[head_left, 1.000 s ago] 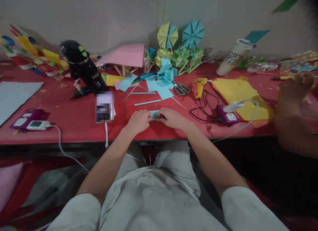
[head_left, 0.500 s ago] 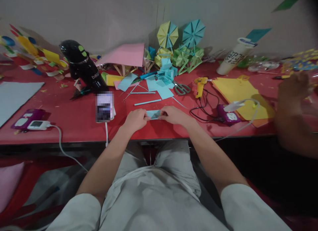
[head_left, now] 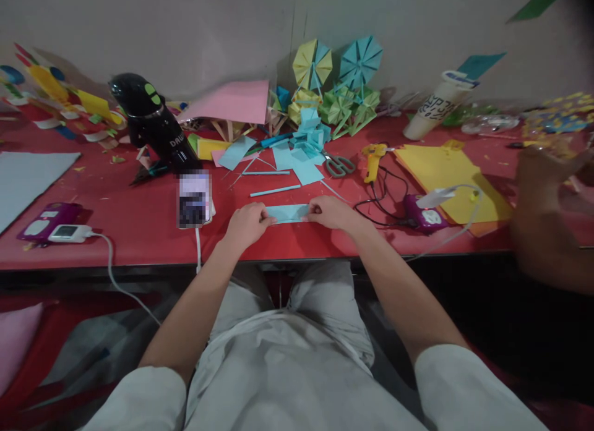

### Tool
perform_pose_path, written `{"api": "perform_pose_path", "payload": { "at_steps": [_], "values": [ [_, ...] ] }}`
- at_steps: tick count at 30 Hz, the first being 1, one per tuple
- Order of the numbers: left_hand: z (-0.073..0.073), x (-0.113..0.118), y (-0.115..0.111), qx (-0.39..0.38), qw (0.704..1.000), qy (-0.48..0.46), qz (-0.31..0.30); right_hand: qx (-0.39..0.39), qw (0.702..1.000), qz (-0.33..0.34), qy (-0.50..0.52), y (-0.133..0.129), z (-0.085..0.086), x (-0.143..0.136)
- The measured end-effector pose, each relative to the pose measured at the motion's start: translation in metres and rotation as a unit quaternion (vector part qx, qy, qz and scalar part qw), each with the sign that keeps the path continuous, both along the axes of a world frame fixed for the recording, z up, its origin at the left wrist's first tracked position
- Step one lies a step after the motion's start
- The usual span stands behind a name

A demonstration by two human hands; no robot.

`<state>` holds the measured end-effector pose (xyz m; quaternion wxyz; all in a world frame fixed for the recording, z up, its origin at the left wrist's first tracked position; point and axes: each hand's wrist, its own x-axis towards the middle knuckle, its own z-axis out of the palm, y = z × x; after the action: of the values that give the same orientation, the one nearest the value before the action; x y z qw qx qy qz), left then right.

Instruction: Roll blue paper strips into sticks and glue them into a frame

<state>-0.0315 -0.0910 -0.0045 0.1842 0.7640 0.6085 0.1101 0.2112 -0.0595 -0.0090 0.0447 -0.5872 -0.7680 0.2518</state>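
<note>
Both hands pinch one light blue paper strip [head_left: 288, 213] by its ends: the left hand [head_left: 245, 224] has thumb and fingers closed on the left end, the right hand [head_left: 331, 211] closed on the right end. The strip lies low over the near edge of the red table [head_left: 139, 227], with its long axis running left to right between the two grips, so it is stretched straight from one hand to the other and neither hand is nearer than its fellow. Whether the strip touches the tabletop cannot be told.

Far left on the table lies a grey sheet [head_left: 32, 177], and nearer a purple device [head_left: 44, 219] with a white cable. A black bottle-like object [head_left: 153, 128] leans just beyond a phone [head_left: 195, 199], which sits just left of the left hand. Beyond the strip are loose blue paper pieces [head_left: 297, 162], a pink sheet [head_left: 236, 103] and folded paper fans [head_left: 336, 66] against the wall. To the right come scissors [head_left: 338, 165], a yellow glue gun [head_left: 374, 159], yellow paper sheets [head_left: 445, 171] and a white tube [head_left: 436, 112]. At the far right another person's hand [head_left: 542, 196] reaches over the table, well apart from the strip.
</note>
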Motion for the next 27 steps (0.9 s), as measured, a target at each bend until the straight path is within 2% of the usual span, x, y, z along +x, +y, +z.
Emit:
{"api": "perform_pose_path", "payload": {
  "at_steps": [8,13,17,19,22,24,27],
  "values": [
    [-0.014,-0.014,-0.003,0.022,0.996,-0.08,0.029,0.012,0.993,0.011,0.119,0.001,-0.015,0.014],
    [-0.022,-0.019,0.0,0.028,0.989,-0.141,0.018,0.0,0.979,0.025,0.201,0.002,-0.019,0.024],
    [-0.023,-0.019,0.001,0.031,0.988,-0.149,0.005,-0.019,0.973,0.028,0.228,0.003,-0.018,0.028],
    [-0.022,-0.018,0.001,0.029,0.989,-0.147,0.0,0.011,0.976,0.001,0.219,0.0,-0.016,0.02],
    [-0.02,-0.017,0.002,0.025,0.989,-0.147,-0.005,0.134,0.973,-0.057,0.176,-0.008,-0.013,-0.005],
    [-0.019,-0.017,0.001,0.025,0.988,-0.15,-0.007,0.184,0.971,-0.056,0.144,-0.016,-0.012,-0.027],
    [-0.018,-0.017,0.001,0.025,0.988,-0.152,-0.009,0.201,0.976,-0.042,0.078,-0.027,-0.012,-0.056]
  ]
}}
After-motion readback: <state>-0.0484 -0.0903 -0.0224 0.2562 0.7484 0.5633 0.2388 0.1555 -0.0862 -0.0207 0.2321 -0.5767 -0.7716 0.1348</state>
